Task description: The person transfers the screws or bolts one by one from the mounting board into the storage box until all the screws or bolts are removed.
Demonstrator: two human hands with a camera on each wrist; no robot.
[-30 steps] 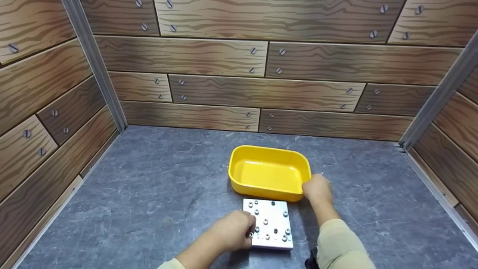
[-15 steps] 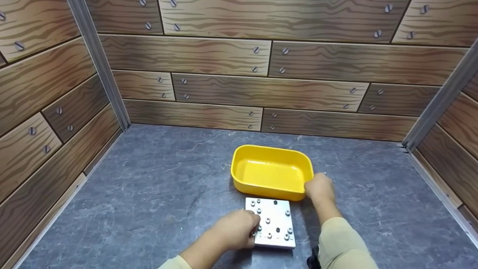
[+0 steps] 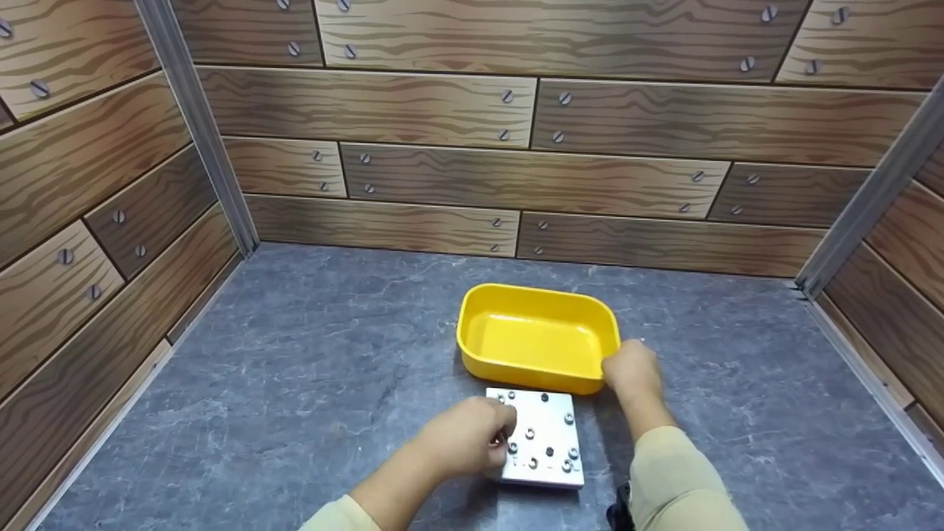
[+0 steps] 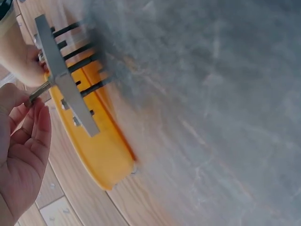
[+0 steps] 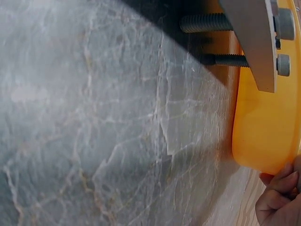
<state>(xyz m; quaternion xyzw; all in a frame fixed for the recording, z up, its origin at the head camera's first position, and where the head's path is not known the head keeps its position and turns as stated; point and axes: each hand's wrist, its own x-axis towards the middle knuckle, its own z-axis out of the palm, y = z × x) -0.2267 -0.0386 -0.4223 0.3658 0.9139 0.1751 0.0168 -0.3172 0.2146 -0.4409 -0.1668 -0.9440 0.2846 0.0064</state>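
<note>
Nearest us, the left hand (image 3: 466, 436) is pinching a metal bolt (image 4: 41, 91) between thumb and fingertips, above the left side of the silver plate (image 3: 553, 428), which is sitting just in front of the yellow tray (image 3: 520, 374). Farther out, the right hand (image 3: 634, 371) is gripping the tray's right end. To do this well, we are advising keeping the bolt square to the plate so its threads are not binding, and holding the tray still. The left wrist view is revealing the bolt's shaft, which fingers are mostly hiding overhead; the right wrist view is showing 2 threaded shafts (image 5: 207, 22) beneath the plate, unseen from the head.
</note>
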